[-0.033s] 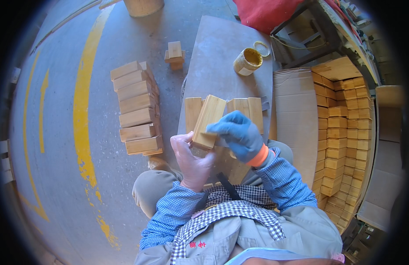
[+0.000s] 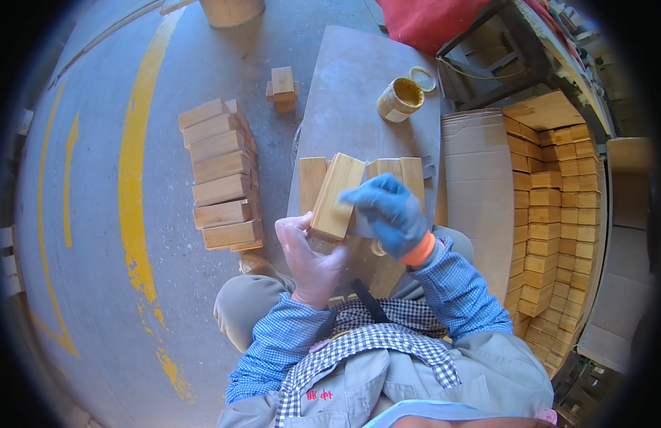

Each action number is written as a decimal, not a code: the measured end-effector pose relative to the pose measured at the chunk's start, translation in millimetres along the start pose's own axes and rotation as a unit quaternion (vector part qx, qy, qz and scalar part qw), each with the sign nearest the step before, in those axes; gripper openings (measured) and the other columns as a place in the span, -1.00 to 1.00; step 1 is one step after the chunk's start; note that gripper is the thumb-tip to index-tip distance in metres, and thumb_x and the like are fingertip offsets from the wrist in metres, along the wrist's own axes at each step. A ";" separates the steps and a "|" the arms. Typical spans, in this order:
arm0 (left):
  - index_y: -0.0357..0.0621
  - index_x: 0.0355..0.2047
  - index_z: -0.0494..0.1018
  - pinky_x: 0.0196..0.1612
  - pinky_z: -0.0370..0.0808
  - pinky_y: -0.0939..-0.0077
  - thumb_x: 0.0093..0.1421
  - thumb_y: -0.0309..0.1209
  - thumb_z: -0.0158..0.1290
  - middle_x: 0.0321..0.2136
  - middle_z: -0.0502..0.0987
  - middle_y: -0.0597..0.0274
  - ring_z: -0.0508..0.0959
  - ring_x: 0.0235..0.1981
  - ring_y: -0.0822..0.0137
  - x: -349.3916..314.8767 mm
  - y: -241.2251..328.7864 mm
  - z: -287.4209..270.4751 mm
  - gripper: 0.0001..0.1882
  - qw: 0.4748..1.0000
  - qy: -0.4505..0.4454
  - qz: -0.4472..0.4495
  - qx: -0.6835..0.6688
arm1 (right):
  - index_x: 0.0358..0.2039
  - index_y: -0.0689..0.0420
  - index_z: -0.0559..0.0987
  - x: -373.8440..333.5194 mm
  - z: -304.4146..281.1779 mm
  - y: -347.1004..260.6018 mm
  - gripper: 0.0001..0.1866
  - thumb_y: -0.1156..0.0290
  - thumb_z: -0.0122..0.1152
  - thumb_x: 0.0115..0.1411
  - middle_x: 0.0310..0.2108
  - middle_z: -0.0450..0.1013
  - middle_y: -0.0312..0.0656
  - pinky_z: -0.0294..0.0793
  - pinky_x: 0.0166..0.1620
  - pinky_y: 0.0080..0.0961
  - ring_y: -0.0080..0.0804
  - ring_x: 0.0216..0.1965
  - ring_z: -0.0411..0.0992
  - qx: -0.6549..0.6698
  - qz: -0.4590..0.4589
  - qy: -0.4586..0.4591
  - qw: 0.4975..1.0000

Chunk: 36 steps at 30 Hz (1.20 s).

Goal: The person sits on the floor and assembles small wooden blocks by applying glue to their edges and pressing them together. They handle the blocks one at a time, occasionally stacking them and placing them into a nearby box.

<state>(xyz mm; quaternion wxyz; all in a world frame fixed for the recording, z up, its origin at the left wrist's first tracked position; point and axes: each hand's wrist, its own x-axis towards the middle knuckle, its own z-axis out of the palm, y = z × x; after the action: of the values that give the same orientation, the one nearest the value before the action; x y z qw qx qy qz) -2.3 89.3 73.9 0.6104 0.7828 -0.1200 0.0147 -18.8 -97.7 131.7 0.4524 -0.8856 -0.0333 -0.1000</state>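
Observation:
My left hand (image 2: 310,260), in a thin pale glove, grips the lower end of a wooden block (image 2: 340,194) and holds it tilted above the board. The block has a stepped long edge. Over its right side is my right hand (image 2: 392,214), in a blue glove with an orange cuff. Its fingers are drawn together at the block's face; what they pinch, if anything, is hidden and blurred. Behind the held block, one wooden block (image 2: 312,178) lies to the left, and more wooden pieces (image 2: 398,171) lie to the right on the grey board (image 2: 352,93).
An opened jar of yellowish-brown paste (image 2: 400,100) stands on the board, its lid (image 2: 423,78) beside it. Left on the floor is a row of stacked blocks (image 2: 222,175), with a small stack (image 2: 282,89) beyond. A cardboard box (image 2: 476,200) full of blocks stands at right.
My right hand has shifted slightly up along the block's face, its fingertips moving away from the lower end. My left hand and the block stay in place.

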 end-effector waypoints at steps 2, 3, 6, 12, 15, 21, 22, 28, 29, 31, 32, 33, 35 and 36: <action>-0.19 -0.03 0.34 -0.10 0.51 0.35 -0.10 -0.54 0.41 -0.12 0.32 0.14 0.44 -0.09 0.24 0.1 0.5 -0.9 -0.37 0.999 0.003 0.013 0.030 | 0.07 0.03 0.68 7.5 -3.1 4.4 -0.59 0.65 0.20 0.24 -0.19 0.52 -0.18 0.56 -0.06 -0.43 -0.28 -0.17 0.51 0.008 0.019 0.051 0.998; -0.17 -0.03 0.35 -0.13 0.53 0.39 -0.08 -0.55 0.41 -0.11 0.32 0.17 0.45 -0.08 0.29 0.2 0.7 -1.5 -0.39 0.999 0.003 0.018 0.040 | 0.06 0.04 0.69 11.7 -3.6 6.9 -0.61 0.65 0.20 0.25 -0.19 0.52 -0.19 0.56 -0.07 -0.44 -0.29 -0.18 0.51 -0.007 0.019 0.081 0.997; -0.17 -0.04 0.35 -0.14 0.52 0.39 -0.08 -0.55 0.42 -0.11 0.33 0.18 0.45 -0.08 0.29 0.8 1.5 -2.1 -0.39 0.999 0.004 0.020 0.043 | 0.05 0.07 0.69 16.6 -1.4 8.1 -0.63 0.62 0.20 0.26 -0.20 0.51 -0.17 0.55 -0.08 -0.42 -0.27 -0.19 0.51 -0.066 0.009 0.088 0.994; -0.17 -0.05 0.35 -0.14 0.51 0.38 -0.08 -0.53 0.42 -0.12 0.33 0.17 0.45 -0.08 0.28 1.7 3.8 -1.0 -0.39 1.000 0.007 0.007 0.013 | 0.03 0.03 0.71 -1.0 4.8 -8.8 -0.60 0.66 0.25 0.21 -0.24 0.48 -0.17 0.56 -0.05 -0.38 -0.23 -0.15 0.49 -0.054 -0.056 -0.033 0.996; -0.17 -0.05 0.36 -0.14 0.50 0.38 -0.07 -0.52 0.43 -0.12 0.34 0.17 0.44 -0.08 0.28 1.7 3.8 -2.1 -0.40 0.999 0.003 0.010 0.036 | 0.17 0.05 0.61 1.1 1.7 -11.2 -0.54 0.61 0.23 0.25 -0.20 0.53 -0.10 0.59 -0.07 -0.36 -0.21 -0.24 0.54 -0.014 -0.030 0.046 0.998; -0.22 -0.02 0.35 -0.07 0.49 0.31 -0.15 -0.53 0.41 -0.13 0.31 0.05 0.44 -0.09 0.14 -0.3 2.2 -0.2 -0.33 1.000 0.003 -0.005 0.016 | 0.40 0.11 0.32 19.1 13.7 -23.6 0.04 -0.07 0.59 0.01 0.06 0.53 0.09 0.60 0.03 -0.32 -0.11 -0.02 0.60 -0.029 0.149 0.031 0.988; -0.22 -0.02 0.35 -0.06 0.49 0.30 -0.15 -0.54 0.41 -0.13 0.31 0.05 0.44 -0.09 0.14 -0.6 1.7 0.6 -0.34 1.000 0.005 -0.004 0.007 | 0.41 0.13 0.29 21.9 18.2 -25.9 0.09 -0.08 0.61 -0.02 0.10 0.51 0.08 0.60 0.03 -0.32 -0.12 -0.01 0.59 -0.062 0.138 0.028 0.988; -0.18 -0.05 0.36 -0.12 0.51 0.38 -0.09 -0.56 0.39 -0.13 0.32 0.18 0.44 -0.10 0.29 -1.6 -1.2 -2.5 -0.41 1.000 0.002 0.005 0.020 | 0.45 0.24 0.16 42.6 27.1 -5.7 0.31 -0.15 0.67 -0.16 0.24 0.38 0.21 0.48 0.21 -0.19 0.08 0.18 0.46 -0.149 0.179 0.015 0.972; -0.18 -0.05 0.36 -0.12 0.51 0.39 -0.09 -0.57 0.39 -0.13 0.32 0.18 0.44 -0.10 0.29 -2.0 -1.1 -2.0 -0.41 1.000 0.004 0.004 0.019 | 0.43 0.27 0.17 45.3 25.5 1.1 0.31 -0.16 0.67 -0.17 0.25 0.37 0.25 0.43 0.27 -0.17 0.12 0.24 0.41 -0.133 0.181 0.020 0.974; -0.18 -0.04 0.36 -0.12 0.51 0.39 -0.08 -0.57 0.39 -0.13 0.32 0.18 0.44 -0.10 0.29 -1.9 -1.2 -0.7 -0.41 1.000 0.004 0.004 0.014 | 0.43 0.28 0.17 51.4 21.5 14.8 0.30 -0.17 0.67 -0.15 0.25 0.36 0.25 0.42 0.28 -0.18 0.13 0.25 0.40 -0.143 0.196 0.033 0.970; -0.18 -0.04 0.36 -0.12 0.51 0.39 -0.08 -0.57 0.39 -0.13 0.32 0.18 0.44 -0.10 0.30 -1.6 -1.2 -0.4 -0.41 1.000 0.004 0.005 0.013 | 0.42 0.28 0.17 55.4 20.4 20.8 0.30 -0.17 0.66 -0.14 0.26 0.36 0.26 0.42 0.28 -0.18 0.14 0.25 0.40 -0.148 0.202 0.039 0.967; -0.18 -0.04 0.36 -0.12 0.51 0.39 -0.08 -0.57 0.39 -0.13 0.32 0.18 0.44 -0.10 0.30 -1.5 -1.4 -0.9 -0.41 1.000 0.004 0.005 0.013 | 0.42 0.29 0.18 59.1 18.2 26.3 0.28 -0.19 0.64 -0.11 0.26 0.35 0.26 0.42 0.28 -0.18 0.15 0.25 0.40 -0.156 0.168 0.058 0.972; -0.20 -0.04 0.36 -0.06 0.49 0.33 -0.15 -0.58 0.36 -0.13 0.31 0.11 0.43 -0.09 0.19 -1.7 -1.2 -1.6 -0.37 1.000 -0.001 -0.007 0.011 | 0.43 0.22 0.15 69.4 15.5 36.2 0.28 -0.21 0.62 -0.12 0.22 0.39 0.24 0.43 0.26 -0.12 0.18 0.21 0.43 -0.189 0.180 0.075 0.962; -0.22 -0.03 0.35 -0.04 0.49 0.31 -0.19 -0.58 0.35 -0.12 0.30 0.08 0.43 -0.09 0.14 -1.8 -1.1 -2.1 -0.35 1.000 -0.004 -0.012 0.010 | 0.43 0.18 0.14 74.5 13.7 41.0 0.28 -0.23 0.62 -0.13 0.20 0.41 0.23 0.44 0.25 -0.09 0.20 0.19 0.44 -0.206 0.182 0.089 0.957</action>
<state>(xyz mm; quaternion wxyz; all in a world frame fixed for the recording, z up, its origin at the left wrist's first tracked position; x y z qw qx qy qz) -3.6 91.9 73.1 0.6020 0.7904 -0.1133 0.0056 62.2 -113.1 106.8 0.2717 -0.9383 0.1900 -0.0986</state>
